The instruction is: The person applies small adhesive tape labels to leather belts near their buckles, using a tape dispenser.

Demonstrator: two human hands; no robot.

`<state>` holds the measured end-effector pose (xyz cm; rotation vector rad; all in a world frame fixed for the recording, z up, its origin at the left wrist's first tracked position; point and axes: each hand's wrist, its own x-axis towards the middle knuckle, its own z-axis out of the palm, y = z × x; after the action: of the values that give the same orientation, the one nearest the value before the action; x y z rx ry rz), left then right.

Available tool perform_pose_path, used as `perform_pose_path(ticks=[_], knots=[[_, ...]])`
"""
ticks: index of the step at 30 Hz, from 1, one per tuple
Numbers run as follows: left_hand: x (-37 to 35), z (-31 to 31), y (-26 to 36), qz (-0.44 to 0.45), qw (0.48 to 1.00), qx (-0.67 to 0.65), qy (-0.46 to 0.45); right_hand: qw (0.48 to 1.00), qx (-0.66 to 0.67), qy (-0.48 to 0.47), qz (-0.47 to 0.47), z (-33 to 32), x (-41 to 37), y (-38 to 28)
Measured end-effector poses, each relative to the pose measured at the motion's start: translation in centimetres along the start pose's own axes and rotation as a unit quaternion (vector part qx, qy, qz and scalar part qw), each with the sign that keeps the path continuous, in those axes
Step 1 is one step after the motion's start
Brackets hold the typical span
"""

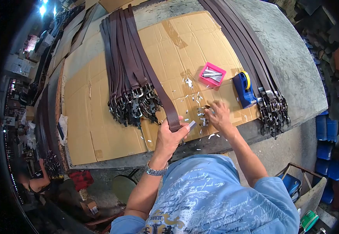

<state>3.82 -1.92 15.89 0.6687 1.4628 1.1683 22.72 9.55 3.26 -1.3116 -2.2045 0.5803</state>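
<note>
A concrete bench (294,58) is covered with flattened cardboard (99,117). The left hand (169,136) is closed around the end of a brown belt (165,103) and pinches a small white slip (192,124) against it. Beyond that hand lies a heap of buckled belts (130,78). The right hand (218,117) rests palm-down among scattered metal bits (201,113); whether it has pinched one cannot be told. Just past it sit a pink tray (212,74) and a blue tape dispenser (244,91). This looks like fitting the belt's tip; the next move calls for bringing one small piece cleanly to the held end.
</note>
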Motion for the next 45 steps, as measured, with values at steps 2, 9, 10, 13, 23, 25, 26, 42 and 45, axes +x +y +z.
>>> perform_pose_path(ticks=[2, 9, 10, 13, 23, 25, 26, 42, 45], knots=[[-0.1, 0.0, -0.1, 0.001, 1.000, -0.017, 0.005, 0.997, 0.064, -0.028, 0.015, -3.0, 0.8, -2.9], [0.1, 0.2, -1.0, 0.001, 1.000, 0.002, -0.013, 0.898, 0.385, -0.200, 0.078, -6.9, -0.5, -9.4], [0.1, 0.2, -1.6, 0.022, 1.000, -0.015, -0.016, 0.899, 0.378, -0.202, 0.089, -6.7, -0.5, -9.0], [-0.6, 0.1, -1.3, 0.022, 0.994, -0.109, -0.017, 0.906, 0.379, -0.163, 0.095, -7.3, -0.3, -8.5], [-1.9, -0.3, -2.5, 0.034, 0.987, -0.149, -0.055, 0.839, 0.503, -0.147, 0.146, -6.2, 0.4, -10.0], [-2.3, 0.0, -1.6, 0.046, 0.988, -0.142, -0.036, 0.868, 0.452, -0.160, 0.128, -5.6, 0.1, -10.2], [-2.3, -0.1, -1.6, 0.046, 0.987, -0.148, -0.041, 0.883, 0.433, -0.143, 0.113, -5.5, -0.1, -10.7], [-2.6, -1.3, -1.0, 0.015, 0.986, -0.163, -0.024, 0.900, 0.381, -0.176, 0.116, -6.5, -0.6, -12.2], [-2.5, -1.6, -1.0, 0.007, 0.984, -0.177, -0.030, 0.885, 0.408, -0.181, 0.133, -6.6, -0.5, -12.3]])
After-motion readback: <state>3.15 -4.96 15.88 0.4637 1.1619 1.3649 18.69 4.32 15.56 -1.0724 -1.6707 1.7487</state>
